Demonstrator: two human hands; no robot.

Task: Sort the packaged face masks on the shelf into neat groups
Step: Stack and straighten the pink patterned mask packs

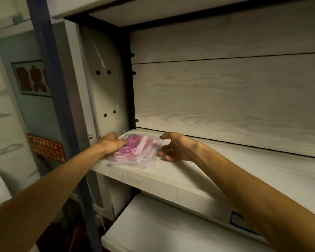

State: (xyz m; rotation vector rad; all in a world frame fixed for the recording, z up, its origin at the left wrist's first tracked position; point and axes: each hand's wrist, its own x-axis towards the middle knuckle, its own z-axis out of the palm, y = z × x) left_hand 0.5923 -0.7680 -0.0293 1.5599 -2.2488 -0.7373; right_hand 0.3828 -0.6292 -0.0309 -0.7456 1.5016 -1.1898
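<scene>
Reaching forward from the bottom corners, two bare forearms, converging on the left end of a pale wood-grain shelf (216, 180). Below and nearest, a lower white board (153, 224), plain, and on the shelf's front edge at the right a blue-bordered label (241, 220), too blurred to read. Farther in, at the shelf's left end against the side panel, a small stack of packaged face masks (136, 151) in clear wrappers, pink and purple print showing through with pale ear loops, lying flat and roughly squared. Left hand (113, 144) laid on the stack's left edge, fingers loosely bent over the wrappers and touching them; whether actually gripped or only pressed could not be told. Right hand (176, 147) just beside the stack's right edge, fingers spread and lightly curved toward it, holding nothing, fingertips very near the wrapper or barely touching. Beyond the hands, the grey side panel (105, 84) with two pairs of drilled holes, and the wood-grain back wall (225, 91) crossed by one dark seam. Off to the left, outside the unit, a blue upright post (49, 88) and a red sign (47, 150) on the wall.
</scene>
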